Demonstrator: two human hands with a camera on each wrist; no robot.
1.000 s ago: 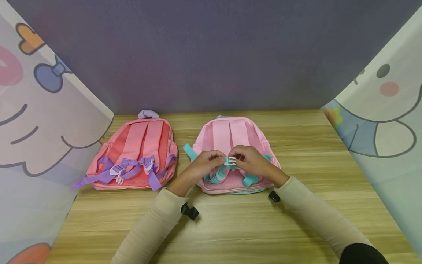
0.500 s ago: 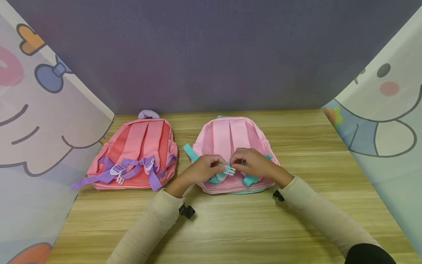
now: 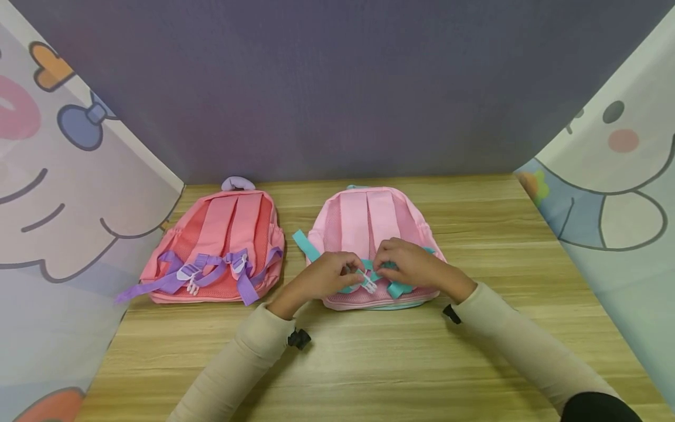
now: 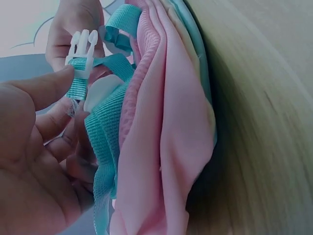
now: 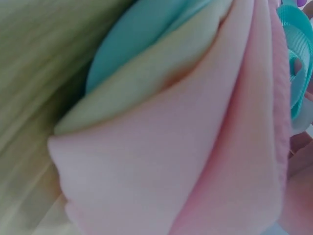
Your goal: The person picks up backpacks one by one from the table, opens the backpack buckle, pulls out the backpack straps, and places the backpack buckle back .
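A light pink backpack [image 3: 355, 220] lies back side up on the table, its shoulder straps showing. My left hand [image 3: 328, 275] pinches the teal webbing just behind a white plastic buckle [image 3: 369, 285], whose prongs point away from the hand. In the left wrist view the thumb lies against the base of the buckle [image 4: 81, 56]. My right hand [image 3: 408, 264] has curled fingers at the teal strap [image 3: 376, 272], which it appears to pinch; the fingertips are partly hidden. The right wrist view mostly shows the backpack's side [image 5: 146, 152], with teal webbing [image 5: 296, 58] at its edge.
To the left lies a coral backpack [image 3: 211, 220] with purple straps [image 3: 169, 281] and a white buckle [image 3: 192, 286]. Both bags rest on a wood-grain table [image 3: 379, 363]. A dark panel [image 3: 337, 88] stands behind, with cartoon-printed cloths at both sides.
The buckle has moved down and tilted, its prongs turning toward the lower right. The right hand has drawn slightly rightward from the buckle, while the left hand keeps its pinch.
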